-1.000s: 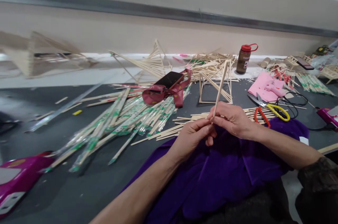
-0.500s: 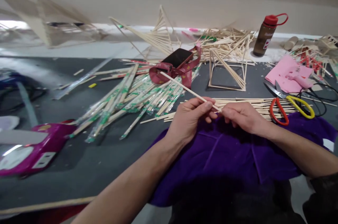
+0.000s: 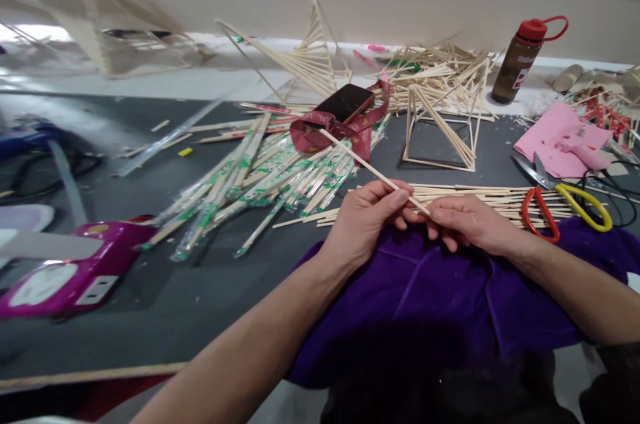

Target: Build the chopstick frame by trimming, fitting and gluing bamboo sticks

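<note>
Fingers of the left hand (image 3: pixel 364 214) and right hand (image 3: pixel 467 223) pinch one thin stick (image 3: pixel 365 166) just right of centre; its near tip is hidden at the right hand; beyond, both hands block part of a row of loose sticks (image 3: pixel 500 201); below, purple cloth (image 3: pixel 430 271) darkens into shadow, its lower edge hard to make out; at the left edge, a magenta gadget (image 3: pixel 117 244) is cut off; upper left, a pale pointed structure (image 3: pixel 97 34) looks blurred.

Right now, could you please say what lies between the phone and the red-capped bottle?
The head view shows part of the lanyard, a heap of wooden sticks and, nearer the person, a stick frame.
</note>
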A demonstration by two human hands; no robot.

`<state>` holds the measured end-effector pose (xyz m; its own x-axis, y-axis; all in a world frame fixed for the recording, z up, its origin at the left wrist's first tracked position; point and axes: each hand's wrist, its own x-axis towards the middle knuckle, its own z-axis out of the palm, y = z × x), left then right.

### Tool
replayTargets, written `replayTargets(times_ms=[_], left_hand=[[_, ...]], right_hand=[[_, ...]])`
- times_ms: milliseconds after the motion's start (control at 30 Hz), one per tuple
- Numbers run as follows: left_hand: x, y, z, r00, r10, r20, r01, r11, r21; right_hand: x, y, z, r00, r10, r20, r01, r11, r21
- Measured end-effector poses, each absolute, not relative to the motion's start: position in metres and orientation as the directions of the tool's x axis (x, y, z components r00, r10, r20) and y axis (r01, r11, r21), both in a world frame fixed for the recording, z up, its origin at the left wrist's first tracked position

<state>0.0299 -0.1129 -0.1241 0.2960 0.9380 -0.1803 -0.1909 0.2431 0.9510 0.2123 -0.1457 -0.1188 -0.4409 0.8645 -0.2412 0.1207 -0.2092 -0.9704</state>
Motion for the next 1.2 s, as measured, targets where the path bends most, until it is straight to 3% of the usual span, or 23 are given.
replayTargets(times_ms=[367,867,933,1033,1133,1200], left_hand=[[0.029,-0.116,-0.127,0.360,0.924,-0.129,-0.142,0.191,0.971],[0.030,-0.123,-0.131,0.286,0.958,-0.011,-0.020,0.017,1.000],[0.031,-0.122,-0.130,0.287,0.957,-0.035,-0.048,0.051,0.998],[0.030,-0.115,-0.129,0.361,0.914,-0.186,-0.154,0.256,0.954],[0.027,-0.108,-0.127,0.463,0.821,-0.335,-0.178,0.456,0.872],[0.025,-0.105,-0.126,0.484,0.799,-0.357,-0.176,0.489,0.854]], right_hand=[[0.214,-0.143,-0.125,-0.475,0.843,-0.253,0.073,-0.249,-0.966],[0.213,-0.145,-0.127,-0.402,0.910,-0.105,0.282,0.014,-0.959],[0.212,-0.146,-0.128,-0.395,0.917,-0.050,0.325,0.089,-0.942],[0.210,-0.150,-0.127,-0.424,0.896,0.132,0.391,0.313,-0.865],[0.209,-0.153,-0.128,-0.521,0.799,0.299,0.413,0.543,-0.731],[0.210,-0.152,-0.130,-0.582,0.742,0.332,0.433,0.628,-0.647]])
